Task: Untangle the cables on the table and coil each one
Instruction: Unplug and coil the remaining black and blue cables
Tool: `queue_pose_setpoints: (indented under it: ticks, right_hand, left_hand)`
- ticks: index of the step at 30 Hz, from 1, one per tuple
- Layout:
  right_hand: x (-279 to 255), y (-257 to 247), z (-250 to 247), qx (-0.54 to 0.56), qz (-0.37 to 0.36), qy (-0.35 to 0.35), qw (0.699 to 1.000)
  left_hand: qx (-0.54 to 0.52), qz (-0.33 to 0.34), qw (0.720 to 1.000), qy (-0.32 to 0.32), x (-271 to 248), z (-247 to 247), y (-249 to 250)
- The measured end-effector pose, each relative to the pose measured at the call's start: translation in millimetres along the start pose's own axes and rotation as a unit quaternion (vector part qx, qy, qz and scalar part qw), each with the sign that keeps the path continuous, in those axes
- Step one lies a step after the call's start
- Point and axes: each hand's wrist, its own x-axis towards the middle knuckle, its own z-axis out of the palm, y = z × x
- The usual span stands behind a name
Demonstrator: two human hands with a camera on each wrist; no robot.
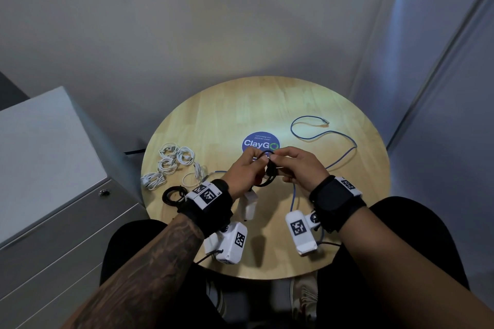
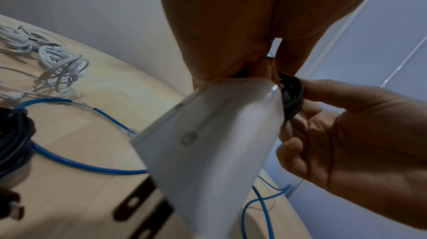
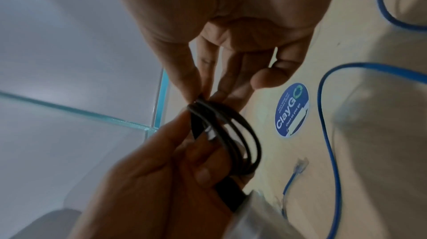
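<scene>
- Both hands hold the black cable [image 1: 268,172] up in the air, over the middle of the round table [image 1: 227,104].
- The left hand [image 1: 247,171] grips the bundle of loops. The right hand [image 1: 299,165] pinches the top of the loops with finger and thumb.
- The loops stand up and down between the two hands, so both hands are right at them.
- A white charger block [image 1: 248,204] hangs down under the left hand.
- The blue cable [image 1: 324,133] lies loose, mostly on the right side, still not coiled.
- The white cables [image 1: 171,161] sit coiled on the left, near the edge.
- I think the far side has the most room to move.
</scene>
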Motion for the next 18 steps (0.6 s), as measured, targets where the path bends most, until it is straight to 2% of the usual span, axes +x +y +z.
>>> queue_pose_setpoints:
  ticks: [3,5,9,12,18]
  right_hand:
    - [3.5,3.0,-0.3,0.056,0.022,-0.013,0.998]
    - [2.5,1.6,-1.9,0.052,-0.006,-0.034,0.998]
    - [-5.2,-1.4,0.5,-0.007,-0.086,-0.135,0.987]
    - [-6.1,4.1,5.2,-0.094,-0.135,-0.112,0.980]
    - [-6.0,7.3,6.0,-0.091,-0.147,-0.137,0.975]
  left_hand:
    - [-0.012,-0.009,1.000,0.002,-2.4,1.9,-0.5]
    - [0.001,-0.002,1.000,0.022,-0.7,1.4,-2.2]
    - [-0.026,0.021,0.998,0.054,6.4,-3.0,-4.6]
    - [-0.058,0.018,0.997,0.039,4.1,-2.7,-1.4]
    - [-0.120,0.003,0.992,0.033,2.4,-4.6,-5.4]
